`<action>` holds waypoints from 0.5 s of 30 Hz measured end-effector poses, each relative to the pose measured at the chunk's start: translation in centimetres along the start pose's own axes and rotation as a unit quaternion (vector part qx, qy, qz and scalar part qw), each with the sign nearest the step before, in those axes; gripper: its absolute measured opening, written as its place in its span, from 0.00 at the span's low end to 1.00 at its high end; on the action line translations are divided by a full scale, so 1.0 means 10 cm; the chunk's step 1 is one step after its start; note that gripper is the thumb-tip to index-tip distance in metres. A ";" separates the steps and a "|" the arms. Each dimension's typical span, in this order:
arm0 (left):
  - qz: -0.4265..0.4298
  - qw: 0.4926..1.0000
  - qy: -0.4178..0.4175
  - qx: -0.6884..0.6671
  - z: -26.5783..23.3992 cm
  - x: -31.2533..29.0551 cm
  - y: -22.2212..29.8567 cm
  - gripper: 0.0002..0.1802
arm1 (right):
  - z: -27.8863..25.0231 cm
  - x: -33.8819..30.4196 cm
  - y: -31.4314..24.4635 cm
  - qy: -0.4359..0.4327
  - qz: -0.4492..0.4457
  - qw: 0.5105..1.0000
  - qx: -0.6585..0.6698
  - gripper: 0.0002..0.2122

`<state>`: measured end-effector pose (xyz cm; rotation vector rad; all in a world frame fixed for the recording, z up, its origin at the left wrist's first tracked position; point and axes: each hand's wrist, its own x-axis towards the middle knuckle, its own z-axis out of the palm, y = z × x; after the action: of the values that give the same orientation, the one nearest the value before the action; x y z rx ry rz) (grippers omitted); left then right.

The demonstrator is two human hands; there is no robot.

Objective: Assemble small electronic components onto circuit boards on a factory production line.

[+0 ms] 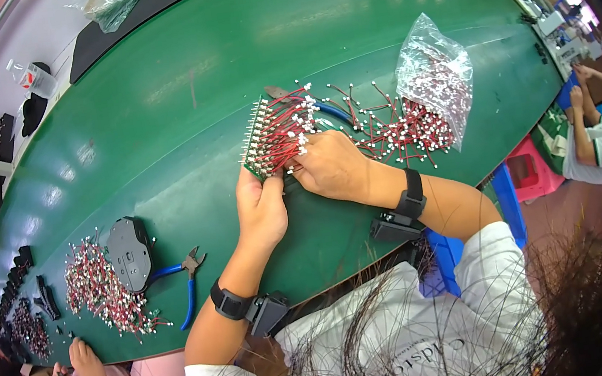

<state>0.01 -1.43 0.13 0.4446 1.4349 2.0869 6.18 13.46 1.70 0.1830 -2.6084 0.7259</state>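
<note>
My left hand (262, 212) grips the lower end of a narrow green circuit board (256, 139), which is tilted up off the table. White connectors line the board. A dense bunch of short red-and-black cables (289, 125) with white plugs fans out from it to the right. My right hand (340, 167) is closed at the lower cables, close to my left thumb; its fingertips are partly hidden, and what they pinch cannot be made out. Behind the cables lies a blue-handled pair of pliers (333, 112), partly covered.
Right of my hands, loose cables (415, 131) spill from a clear plastic bag (433, 68). At left are another cable pile (101, 286), a black device (129, 255) and blue-handled cutters (190, 282) on the green table (223, 61). A co-worker's hand (86, 361) is at the left edge.
</note>
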 end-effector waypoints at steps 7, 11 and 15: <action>0.009 0.998 -0.021 -0.063 0.00 0.03 0.06 0.22 | -0.03 0.00 0.04 0.030 0.028 0.999 0.031 0.06; -0.013 0.998 -0.045 -0.044 0.02 0.01 0.10 0.24 | -0.06 0.01 0.11 0.035 0.005 0.995 0.088 0.04; -0.005 0.997 -0.083 0.006 0.01 0.07 0.14 0.22 | -0.10 0.02 0.14 0.049 0.020 0.988 0.146 0.04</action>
<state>-0.92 -1.31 1.43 0.5980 1.3503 1.9841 6.06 15.16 1.91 0.1772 -2.4080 1.1013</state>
